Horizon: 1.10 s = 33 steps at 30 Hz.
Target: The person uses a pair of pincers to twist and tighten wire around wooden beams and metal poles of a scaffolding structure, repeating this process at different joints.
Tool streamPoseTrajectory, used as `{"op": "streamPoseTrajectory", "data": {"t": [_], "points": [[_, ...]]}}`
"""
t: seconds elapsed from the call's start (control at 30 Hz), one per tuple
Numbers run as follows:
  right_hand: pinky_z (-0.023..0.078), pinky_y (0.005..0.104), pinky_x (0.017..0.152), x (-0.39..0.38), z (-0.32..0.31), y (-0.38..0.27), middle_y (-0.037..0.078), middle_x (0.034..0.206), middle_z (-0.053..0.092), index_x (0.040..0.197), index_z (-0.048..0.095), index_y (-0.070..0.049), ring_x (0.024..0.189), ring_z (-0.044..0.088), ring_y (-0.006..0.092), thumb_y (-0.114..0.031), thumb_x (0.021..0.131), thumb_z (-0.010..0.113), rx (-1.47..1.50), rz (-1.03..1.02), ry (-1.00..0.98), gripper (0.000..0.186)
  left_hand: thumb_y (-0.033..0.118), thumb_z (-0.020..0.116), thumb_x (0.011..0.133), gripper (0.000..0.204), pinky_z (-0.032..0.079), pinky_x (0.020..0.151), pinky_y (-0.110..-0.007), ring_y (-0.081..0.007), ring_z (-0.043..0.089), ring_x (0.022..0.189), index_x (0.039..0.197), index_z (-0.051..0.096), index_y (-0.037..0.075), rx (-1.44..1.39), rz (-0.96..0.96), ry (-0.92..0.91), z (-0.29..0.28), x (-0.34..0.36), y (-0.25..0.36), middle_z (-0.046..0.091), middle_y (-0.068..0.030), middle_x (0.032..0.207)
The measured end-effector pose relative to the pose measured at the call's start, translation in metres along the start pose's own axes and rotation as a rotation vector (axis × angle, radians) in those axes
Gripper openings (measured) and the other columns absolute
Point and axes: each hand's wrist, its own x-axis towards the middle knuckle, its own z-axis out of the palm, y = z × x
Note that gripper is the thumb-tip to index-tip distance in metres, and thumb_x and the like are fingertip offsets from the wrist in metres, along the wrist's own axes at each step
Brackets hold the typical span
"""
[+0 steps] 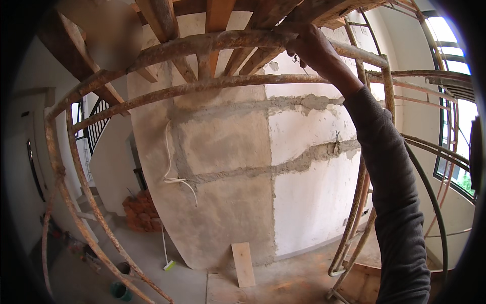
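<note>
My right hand [310, 46] reaches up in a dark sleeve to the upper rusty scaffold pipe [253, 39], its fingers curled closed at the pipe where it runs under a timber beam [334, 10]; exactly how far they wrap is hidden. A small metal piece [302, 63] hangs just below my fingers, too small to make out. More wooden planks [218, 35] lie across the top bars, and a second pipe [212, 82] runs beneath. My left hand is not in view. Part of the upper left is blurred.
A patched wall [223, 213] with white cables [172, 180] stands behind. Below are a leaning board [243, 264], a broom [168, 264], stacked bricks [138, 215] and buckets [120, 291]. Scaffold frames rise left [66, 177] and right [360, 190], with stairs [91, 200] and windows [458, 190] beyond.
</note>
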Motion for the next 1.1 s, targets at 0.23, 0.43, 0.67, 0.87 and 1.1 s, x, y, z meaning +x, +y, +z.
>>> {"op": "streamPoseTrajectory", "data": {"t": [0.23, 0.43, 0.67, 0.87, 1.1], "points": [[0.051, 0.025, 0.056, -0.001, -0.002, 0.021, 0.011, 0.125, 0.065, 0.116, 0.069, -0.003, 0.081, 0.066, 0.0138, -0.008, 0.088, 0.057, 0.532, -0.145, -0.071, 0.032, 0.011, 0.068, 0.092, 0.018, 0.047, 0.065, -0.034, -0.0167, 0.054, 0.074, 0.102, 0.057, 0.001, -0.016, -0.026, 0.003, -0.002, 0.004, 0.002, 0.058, -0.0063, 0.081], [0.051, 0.0267, 0.055, 0.007, -0.002, 0.041, 0.008, 0.113, 0.068, 0.115, 0.068, 0.001, 0.073, 0.065, 0.0139, -0.007, 0.088, 0.059, 0.566, -0.129, 0.066, 0.03, 0.011, 0.068, 0.092, 0.018, 0.047, 0.065, -0.034, -0.0165, 0.054, 0.074, 0.102, 0.057, 0.001, -0.015, -0.042, -0.008, -0.004, 0.008, 0.004, 0.058, -0.0061, 0.081], [0.05, 0.0271, 0.056, 0.01, 0.003, 0.024, 0.006, 0.086, 0.072, 0.099, 0.075, -0.004, 0.072, 0.065, 0.0114, -0.009, 0.084, 0.064, 0.464, 0.005, 0.041, 0.019, 0.011, 0.068, 0.092, 0.018, 0.047, 0.064, -0.033, -0.0163, 0.054, 0.073, 0.102, 0.057, 0.001, -0.02, -0.057, -0.001, -0.005, 0.009, 0.006, 0.058, -0.0059, 0.081], [0.052, 0.0267, 0.061, 0.042, 0.028, 0.055, 0.007, 0.088, 0.073, 0.095, 0.075, -0.007, 0.07, 0.068, 0.0159, -0.013, 0.081, 0.07, -0.099, -0.268, 0.334, 0.017, 0.01, 0.068, 0.092, 0.018, 0.046, 0.064, -0.033, -0.0162, 0.054, 0.073, 0.102, 0.057, 0.001, -0.021, -0.069, -0.007, -0.008, 0.01, 0.007, 0.058, -0.0057, 0.081], [0.053, 0.0355, 0.067, 0.044, 0.02, 0.031, 0.009, 0.082, 0.073, 0.089, 0.078, -0.011, 0.073, 0.07, 0.0203, -0.031, 0.076, 0.072, -0.111, 0.02, 0.303, 0.025, 0.01, 0.068, 0.091, 0.018, 0.046, 0.064, -0.033, -0.016, 0.054, 0.073, 0.102, 0.057, 0.001, -0.029, -0.086, -0.01, -0.009, 0.012, 0.008, 0.058, -0.0055, 0.08]]}}
